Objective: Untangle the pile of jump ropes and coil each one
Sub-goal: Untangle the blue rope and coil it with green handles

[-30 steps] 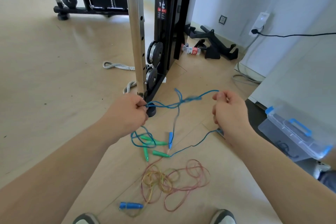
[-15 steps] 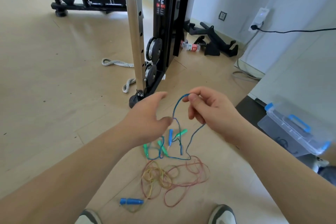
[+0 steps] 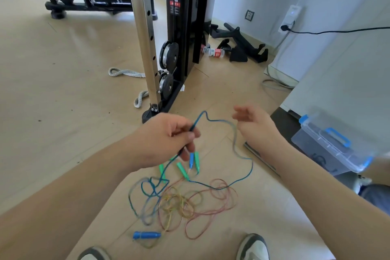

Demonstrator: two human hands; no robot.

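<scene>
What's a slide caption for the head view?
Left hand pinches the blue rope; right hand open above the tangle.

- The right hand (image 3: 251,120) is motion-blurred; whether its fingers touch the blue rope (image 3: 219,121) cannot be told.
- The left hand (image 3: 166,139) hides where the blue rope passes through its grip.
- The rope loops left of the blue handle (image 3: 146,235) are smeared.
- Both shoes (image 3: 253,247) are cut off by the bottom edge.
- The clear storage box (image 3: 329,145) is partly hidden behind a pale blurred surface.
</scene>
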